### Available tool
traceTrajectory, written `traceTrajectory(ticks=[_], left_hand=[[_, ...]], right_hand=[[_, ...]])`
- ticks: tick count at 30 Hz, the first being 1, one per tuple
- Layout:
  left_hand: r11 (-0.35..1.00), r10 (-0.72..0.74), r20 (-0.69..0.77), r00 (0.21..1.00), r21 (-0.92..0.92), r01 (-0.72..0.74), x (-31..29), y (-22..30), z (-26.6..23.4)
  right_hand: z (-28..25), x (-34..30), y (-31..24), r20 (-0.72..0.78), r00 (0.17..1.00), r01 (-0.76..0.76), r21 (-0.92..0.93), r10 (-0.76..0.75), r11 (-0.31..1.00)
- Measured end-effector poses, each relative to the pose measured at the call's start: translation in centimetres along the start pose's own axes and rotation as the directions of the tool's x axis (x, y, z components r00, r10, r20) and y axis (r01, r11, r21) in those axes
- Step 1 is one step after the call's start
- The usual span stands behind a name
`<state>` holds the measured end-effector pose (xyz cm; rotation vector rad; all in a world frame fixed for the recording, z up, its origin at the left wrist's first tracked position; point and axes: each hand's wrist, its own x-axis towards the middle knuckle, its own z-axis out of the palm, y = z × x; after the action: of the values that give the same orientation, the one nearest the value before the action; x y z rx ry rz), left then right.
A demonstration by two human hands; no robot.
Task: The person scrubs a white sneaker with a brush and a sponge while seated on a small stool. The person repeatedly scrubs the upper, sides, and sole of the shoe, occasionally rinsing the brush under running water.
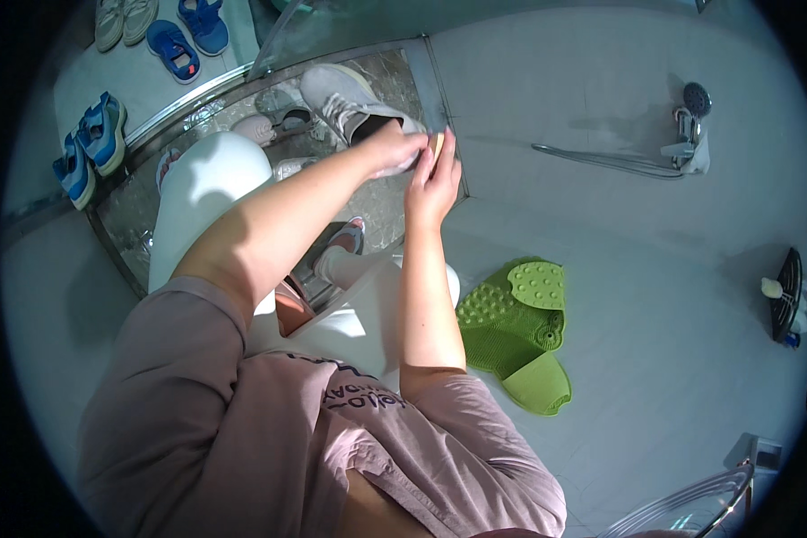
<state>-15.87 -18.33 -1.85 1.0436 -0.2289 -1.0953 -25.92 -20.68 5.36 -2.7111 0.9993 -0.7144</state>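
Observation:
A grey lace-up sneaker (339, 99) is held up ahead of me, its toe pointing to the upper left. My left hand (391, 149) is closed around the collar and heel end of it. Beside it, my right hand (433, 186) grips a narrow tan piece (437, 151) that looks like a small brush. This piece is up against the sneaker's heel; its working face is hidden. The two hands nearly touch.
A green studded rubber mat (511, 327) lies to my right. Blue shoes (91, 148) lean at the left, with another blue pair (188, 38) and pale shoes (124, 22) beyond. A shower head (696, 99) with hose hangs on the right wall. A metal threshold (188, 105) borders the wet floor.

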Motion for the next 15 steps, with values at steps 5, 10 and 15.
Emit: traceTrajectory(ticks=[5,10,15], left_hand=[[0.974,-0.148,0.008,0.989,-0.174,0.147,-0.7,1.0,-0.3],[0.858,-0.152,0.026,0.988,-0.492,0.145,0.1,2.2,-1.1],[0.897,-0.177,0.037,0.983,-0.406,0.177,-1.4,3.3,-0.2]], right_hand=[[-1.1,-2.8,1.5,0.081,0.993,-0.081,-0.002,0.081,0.997],[-1.8,-1.1,1.2,0.023,1.000,0.006,-0.010,-0.006,1.000],[-2.6,6.9,-1.8,-0.050,0.992,0.115,-0.060,-0.118,0.992]])
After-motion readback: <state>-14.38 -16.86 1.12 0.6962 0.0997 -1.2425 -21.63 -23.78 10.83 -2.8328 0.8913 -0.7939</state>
